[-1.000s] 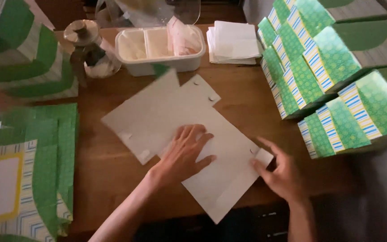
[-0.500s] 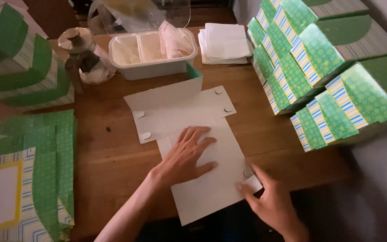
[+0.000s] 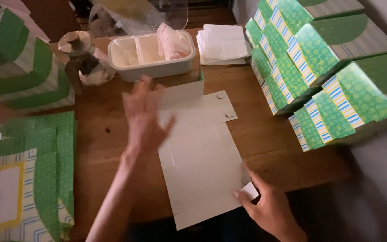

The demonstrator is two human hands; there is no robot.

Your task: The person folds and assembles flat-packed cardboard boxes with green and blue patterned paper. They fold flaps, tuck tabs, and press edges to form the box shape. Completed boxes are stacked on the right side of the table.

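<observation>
Wooden table (image 3: 113,112) fills my view, ringed by folded green patterned boxes (image 3: 332,76) and flat printed blanks (image 3: 27,179). I judge I'm mid-fold on the white cardboard blank (image 3: 200,161) lying flat at centre. My right hand (image 3: 269,208) pinches its near corner tab; my left hand (image 3: 144,114) hovers spread wide, empty, above its far edge. A white tray (image 3: 151,56) sits beyond.

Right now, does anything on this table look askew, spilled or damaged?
Nothing looks spilled or torn. The flat white box blank lies slightly askew to the table edge, its far flap standing up. The right hand pinches its near corner tab; the left hand is raised and blurred. The folded green boxes lean in a stack.
</observation>
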